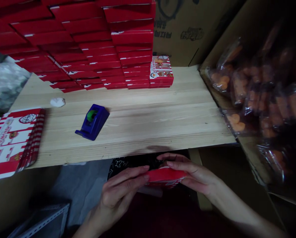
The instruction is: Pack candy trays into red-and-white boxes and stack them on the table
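Observation:
Between my two hands, just below the table's front edge, is a small red cardboard box with a striped side. My left hand grips its left end, fingers laid along the top edge. At the right end, my right hand has its fingers and thumb around the box. Over the table, a blue tape dispenser with a green roll stands nearest to the hands. To the left lies a stack of flat printed red and white cartons, overhanging the front edge.
High rows of red boxes fill the back of the wooden table, with a low stack of printed boxes at their right end. A crumpled white scrap lies near them. At right, a large carton holds clear-wrapped orange pieces.

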A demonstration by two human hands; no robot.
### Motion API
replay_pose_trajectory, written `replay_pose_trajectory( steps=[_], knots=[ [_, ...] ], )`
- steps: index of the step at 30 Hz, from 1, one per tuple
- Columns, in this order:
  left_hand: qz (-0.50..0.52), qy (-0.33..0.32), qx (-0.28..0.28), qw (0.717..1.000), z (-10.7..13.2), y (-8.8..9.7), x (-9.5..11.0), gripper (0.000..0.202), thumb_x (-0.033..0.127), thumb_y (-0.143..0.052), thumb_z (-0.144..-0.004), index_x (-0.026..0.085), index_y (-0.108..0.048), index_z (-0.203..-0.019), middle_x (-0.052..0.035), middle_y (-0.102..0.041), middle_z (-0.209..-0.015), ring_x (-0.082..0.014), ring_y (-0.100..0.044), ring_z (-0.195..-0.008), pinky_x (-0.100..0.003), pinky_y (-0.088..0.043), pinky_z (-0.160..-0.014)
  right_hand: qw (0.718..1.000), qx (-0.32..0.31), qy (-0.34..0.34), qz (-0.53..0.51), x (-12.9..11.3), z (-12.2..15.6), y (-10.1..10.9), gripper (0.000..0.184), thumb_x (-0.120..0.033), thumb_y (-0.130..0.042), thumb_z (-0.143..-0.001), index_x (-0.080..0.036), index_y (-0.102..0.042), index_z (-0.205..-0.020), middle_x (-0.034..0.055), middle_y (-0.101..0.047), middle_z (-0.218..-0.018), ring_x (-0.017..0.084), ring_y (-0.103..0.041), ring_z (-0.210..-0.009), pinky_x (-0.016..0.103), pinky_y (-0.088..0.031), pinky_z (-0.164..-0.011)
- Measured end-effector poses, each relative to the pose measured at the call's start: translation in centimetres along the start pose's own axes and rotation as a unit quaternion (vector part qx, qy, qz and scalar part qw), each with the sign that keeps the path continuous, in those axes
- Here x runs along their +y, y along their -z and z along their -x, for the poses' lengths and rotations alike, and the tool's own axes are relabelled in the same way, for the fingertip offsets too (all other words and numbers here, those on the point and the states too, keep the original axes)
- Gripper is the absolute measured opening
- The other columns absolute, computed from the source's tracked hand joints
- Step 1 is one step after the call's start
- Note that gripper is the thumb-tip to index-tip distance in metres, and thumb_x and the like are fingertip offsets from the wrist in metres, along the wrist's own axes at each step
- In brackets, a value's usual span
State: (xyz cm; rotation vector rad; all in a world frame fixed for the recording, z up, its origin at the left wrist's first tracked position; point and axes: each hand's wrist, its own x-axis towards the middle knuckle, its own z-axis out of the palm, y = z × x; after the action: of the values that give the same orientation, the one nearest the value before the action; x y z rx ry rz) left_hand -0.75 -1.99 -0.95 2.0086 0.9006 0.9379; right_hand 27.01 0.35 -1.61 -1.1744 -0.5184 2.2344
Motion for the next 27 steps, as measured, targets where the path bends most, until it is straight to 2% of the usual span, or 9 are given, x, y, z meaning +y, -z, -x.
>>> replay_pose_trajectory(
  steps=[4,12,16,18,20,23,25,27],
  knots=[
    [-0.002,-0.002,0.001,1.0,-0.1,-0.1,-0.2,0.045,0.0,-0.062,-0.094,0.023,-0.07,-0.131,-0.0071,-0.071,-0.136,-0.0177,-0.07,-0.121,-0.028,-0.061,-0.1,1.0,0.004,-0.013,-0.028,-0.2,0.2,0.0,0.025,-0.028,-0.084,-0.081,-0.027,-0.081,-0.106,0.0014,-0.082,-0.096,0.017,-0.077,-0.081,0.029,-0.063,-0.079],
    [-0.017,-0.006,-0.002,1.0,-0.1,-0.1,-0.3,0.044,0.0,-0.061,-0.094,0.021,-0.069,-0.132,-0.0082,-0.071,-0.136,-0.0174,-0.07,-0.121,-0.027,-0.06,-0.102,0.998,-0.043,-0.04,-0.019,-1.0,0.1,0.2,0.036,-0.027,-0.08,-0.085,-0.02,-0.078,-0.121,0.0078,-0.083,-0.11,0.017,-0.079,-0.092,0.025,-0.061,-0.085],
    [-0.001,0.007,-0.01,1.0,-0.3,-0.1,-0.5,0.046,-0.002,-0.062,-0.093,0.023,-0.07,-0.131,-0.0072,-0.071,-0.135,-0.0176,-0.071,-0.12,-0.028,-0.061,-0.101,0.998,-0.064,-0.023,-0.005,-0.8,-0.2,0.9,0.04,-0.029,-0.083,-0.082,-0.021,-0.078,-0.12,0.0056,-0.083,-0.107,0.017,-0.079,-0.091,0.025,-0.061,-0.084],
    [0.014,0.029,-0.006,0.999,-0.4,-0.1,-0.6,0.045,-0.002,-0.062,-0.093,0.025,-0.071,-0.129,-0.0062,-0.072,-0.135,-0.0172,-0.072,-0.118,-0.027,-0.061,-0.099,0.997,-0.073,0.015,0.027,-0.8,-0.1,1.0,0.039,-0.035,-0.08,-0.086,-0.026,-0.076,-0.124,0.0031,-0.083,-0.103,0.017,-0.079,-0.088,0.026,-0.062,-0.081],
    [0.025,0.055,0.007,0.998,-0.8,0.0,-0.8,0.044,0.0,-0.062,-0.094,0.026,-0.073,-0.127,-0.0051,-0.073,-0.133,-0.0165,-0.072,-0.117,-0.025,-0.061,-0.098,0.986,-0.052,0.1,0.119,-1.1,0.2,0.8,0.037,-0.039,-0.075,-0.091,-0.032,-0.073,-0.128,0.0024,-0.081,-0.113,0.019,-0.077,-0.1,0.031,-0.062,-0.089],
    [0.039,0.092,0.028,0.995,-1.5,0.5,-1.3,0.039,0.004,-0.064,-0.094,0.029,-0.076,-0.122,-0.0031,-0.076,-0.128,-0.0161,-0.074,-0.115,-0.025,-0.061,-0.098,0.923,-0.011,0.234,0.305,-1.5,0.6,0.3,0.03,-0.035,-0.068,-0.097,-0.037,-0.074,-0.126,0.0019,-0.073,-0.136,0.022,-0.065,-0.129,0.043,-0.053,-0.11],
    [0.058,0.125,0.036,0.99,-2.3,0.9,-1.9,0.034,0.008,-0.066,-0.095,0.03,-0.078,-0.118,-0.0024,-0.077,-0.127,-0.0168,-0.074,-0.114,-0.027,-0.06,-0.099,0.892,0.0,0.271,0.362,-1.6,0.3,0.0,0.027,-0.031,-0.065,-0.1,-0.039,-0.075,-0.123,0.0006,-0.075,-0.133,0.021,-0.066,-0.128,0.043,-0.053,-0.11],
    [0.085,0.165,0.052,0.981,-3.1,1.0,-2.6,0.028,0.013,-0.067,-0.096,0.03,-0.079,-0.115,-0.0029,-0.077,-0.127,-0.0185,-0.073,-0.117,-0.03,-0.058,-0.103,0.877,0.024,0.304,0.372,-1.4,-0.5,-0.2,0.028,-0.028,-0.063,-0.101,-0.041,-0.075,-0.122,-0.0004,-0.08,-0.12,0.019,-0.074,-0.115,0.039,-0.059,-0.102]
  ],
)
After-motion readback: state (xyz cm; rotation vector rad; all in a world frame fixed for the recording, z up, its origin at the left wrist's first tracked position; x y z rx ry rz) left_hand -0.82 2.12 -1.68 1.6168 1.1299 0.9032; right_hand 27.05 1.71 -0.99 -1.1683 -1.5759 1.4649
